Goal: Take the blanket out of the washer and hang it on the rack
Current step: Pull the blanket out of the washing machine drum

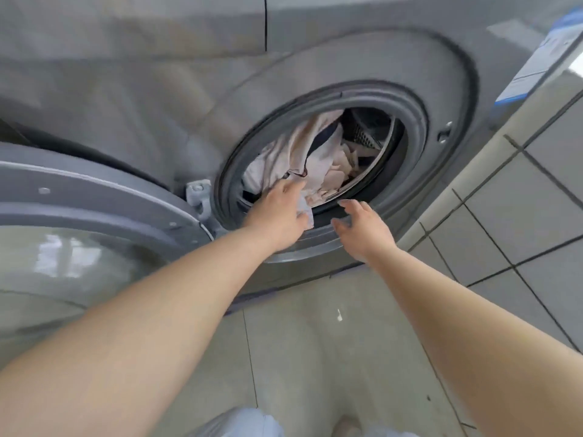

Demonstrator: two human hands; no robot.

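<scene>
Nearest me, both bare forearms reach out over the pale floor tiles (315, 357) toward the front-loading washer (157, 89), whose door (94, 197) hangs swung open on my left. My left hand (280, 212) is at the lower lip of the opening, fingers curled around a pale fold of the blanket (303, 162). My right hand (362, 228) hovers just beside the grey rubber door seal (419, 121), fingers spread and relaxed, grasping nothing. Further in, the blanket sits bunched inside the drum (366, 134), a cream mass with darker folds, one corner spilling over the seal toward me. Crumpled like this it has no clear long axis that I can read; the loose end points out and down toward my left hand. To do this step well, I would bring the right hand in beside the left, take a second, deeper handful, and draw the cloth out steadily over the lip so it does not snag on the seal or drop onto the floor.
</scene>
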